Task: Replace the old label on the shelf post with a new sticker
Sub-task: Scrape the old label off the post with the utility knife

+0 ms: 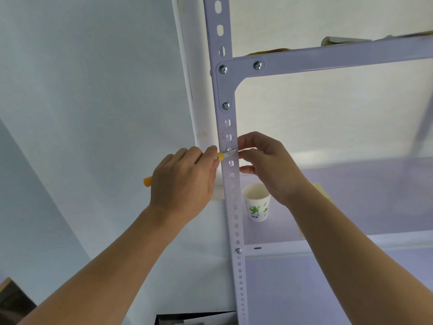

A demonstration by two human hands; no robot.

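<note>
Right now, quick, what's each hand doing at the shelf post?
Left hand: closed around a yellow-handled scraper, its blade on the old label.
Right hand: fingers at the shelf post beside the label; whether it pinches anything cannot be told.

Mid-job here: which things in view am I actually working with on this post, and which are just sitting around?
In the job:
shelf post
old label
yellow-handled scraper, in the left hand
right hand, at the label's edge

Lying about:
paper cup on the shelf
dark box below

Paper cup (256, 202) on shelf board (351, 207)
</note>
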